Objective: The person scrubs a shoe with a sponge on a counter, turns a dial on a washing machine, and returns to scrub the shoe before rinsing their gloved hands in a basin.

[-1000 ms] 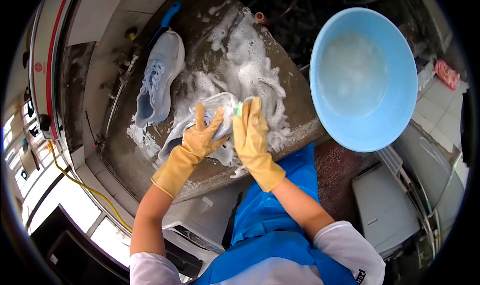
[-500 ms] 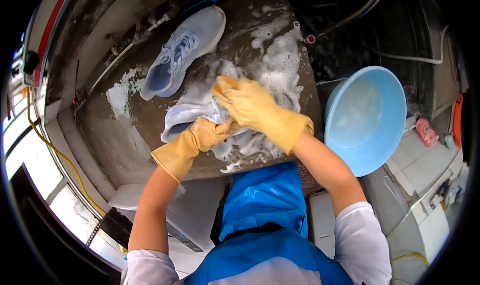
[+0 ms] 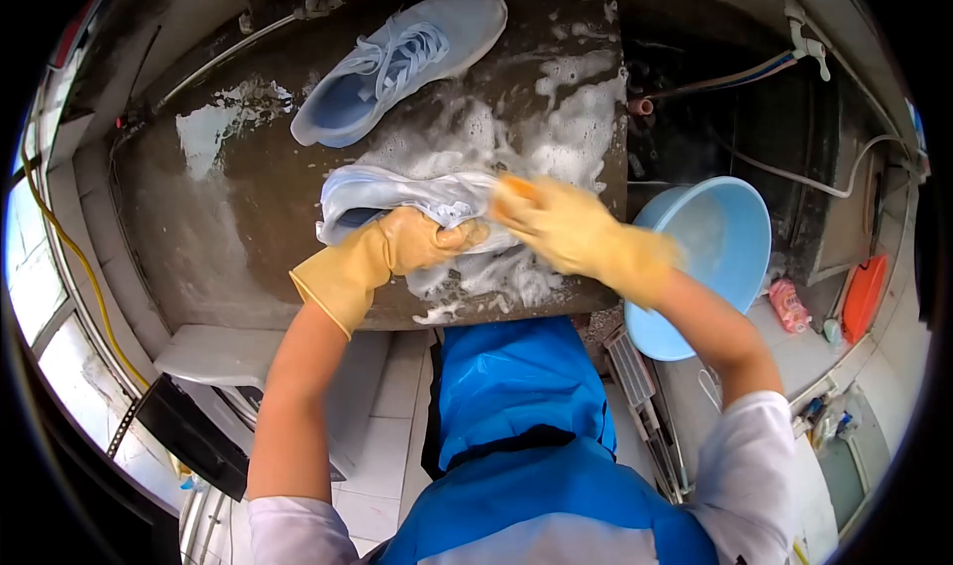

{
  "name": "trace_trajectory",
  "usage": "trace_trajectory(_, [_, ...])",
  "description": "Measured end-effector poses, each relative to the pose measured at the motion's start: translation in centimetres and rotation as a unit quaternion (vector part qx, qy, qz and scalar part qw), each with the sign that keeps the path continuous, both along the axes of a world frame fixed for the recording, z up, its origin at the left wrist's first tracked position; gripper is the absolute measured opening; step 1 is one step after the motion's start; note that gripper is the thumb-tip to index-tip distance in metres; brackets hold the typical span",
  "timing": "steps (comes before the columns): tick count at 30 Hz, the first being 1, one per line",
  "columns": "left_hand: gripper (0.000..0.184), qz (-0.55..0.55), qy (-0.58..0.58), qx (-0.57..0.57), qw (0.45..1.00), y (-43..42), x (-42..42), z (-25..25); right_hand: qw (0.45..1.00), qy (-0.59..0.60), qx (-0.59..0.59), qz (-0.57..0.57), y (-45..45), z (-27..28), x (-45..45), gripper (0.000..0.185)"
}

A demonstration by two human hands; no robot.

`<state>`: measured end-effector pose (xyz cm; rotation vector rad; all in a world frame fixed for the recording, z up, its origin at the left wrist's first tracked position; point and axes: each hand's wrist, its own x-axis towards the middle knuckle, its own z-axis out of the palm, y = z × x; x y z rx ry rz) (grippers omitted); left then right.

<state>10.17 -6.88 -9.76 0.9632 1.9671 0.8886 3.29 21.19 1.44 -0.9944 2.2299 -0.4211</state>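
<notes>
Yellow-rubber-gloved right hand (image 3: 571,229) shifts to three o'clock of white lace-up fabric sneaker (image 3: 412,190), pinching blurred orange block (image 3: 514,198) | yellow-rubber-gloved left hand (image 3: 419,242) clasps sneaker's side, presumably steadying it | sneaker lies on foamy brown slab (image 3: 238,237)

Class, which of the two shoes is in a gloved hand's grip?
The nearer shoe, lower in the picture: the left hand grips it. The farther shoe lies above it in view, with no hand touching it.
</notes>
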Motion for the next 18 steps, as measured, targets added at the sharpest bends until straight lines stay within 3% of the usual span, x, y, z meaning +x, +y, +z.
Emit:
trace_trajectory(1, [0.043,0.113,-0.204,0.069,0.970,0.2,0.2,0.5,0.998,-0.041,0.017,-0.032,2.6,0.5,0.4,0.047])
trace_trajectory(2, [0.041,0.217,-0.351,0.127,0.902,0.9,-0.3,2.1,0.994,-0.080,0.034,-0.064,3.4,1.3,0.1,0.048])
trace_trajectory(4, [0.033,0.230,-0.293,0.040,0.927,1.5,-2.0,5.4,0.997,-0.062,0.000,-0.037,-2.3,-0.6,-1.5,0.049])
trace_trajectory(5, [0.033,0.232,-0.290,0.039,0.928,1.2,-1.5,4.5,0.998,-0.041,-0.034,-0.016,-6.4,-1.4,-2.8,0.050])
trace_trajectory(6, [0.030,0.224,-0.205,0.102,0.947,0.8,-0.4,2.8,0.998,-0.022,-0.067,0.009,-8.3,-1.9,-3.4,0.052])
trace_trajectory(8, [0.029,0.208,-0.117,0.166,0.957,0.8,-1.5,4.1,0.996,-0.015,-0.084,0.011,-6.1,-2.3,-3.2,0.050])
trace_trajectory(9, [0.029,0.211,-0.162,0.103,0.958,1.1,-1.8,5.4,0.995,-0.018,-0.098,0.015,-4.1,-2.2,-2.5,0.048])
trace_trajectory(10, [0.028,0.183,-0.137,0.107,0.968,0.9,-1.7,4.6,0.995,-0.023,-0.092,0.018,-1.2,-1.4,-1.4,0.048])
trace_trajectory(11, [0.028,0.156,-0.110,0.111,0.975,0.7,-1.5,3.8,0.983,-0.113,-0.134,-0.063,2.1,-0.2,-0.6,0.046])
trace_trajectory(12, [0.027,0.130,-0.084,0.116,0.981,0.5,-1.3,3.1,0.990,-0.091,-0.108,-0.023,2.8,-0.4,-0.9,0.048])
trace_trajectory(14, [0.028,0.175,-0.331,-0.086,0.923,1.9,-3.6,7.8,0.993,-0.072,-0.087,0.019,0.7,-1.3,-2.1,0.050])
trace_trajectory(15, [0.033,0.126,-0.194,0.065,0.971,1.1,-1.1,2.9,0.994,-0.064,-0.083,0.017,-4.6,-2.1,-3.2,0.050])
trace_trajectory(16, [0.033,0.128,-0.192,0.063,0.971,1.0,-0.6,2.8,0.995,-0.055,-0.078,0.017,-7.3,-2.3,-3.7,0.049])
trace_trajectory(17, [0.034,0.161,-0.107,0.084,0.978,1.0,-0.5,3.2,0.995,-0.052,-0.080,0.014,-6.6,-3.2,-3.6,0.049])
trace_trajectory(18, [0.033,0.184,-0.038,0.112,0.976,1.7,-0.7,3.1,0.989,0.038,-0.127,0.061,-5.3,-4.5,-3.3,0.046])
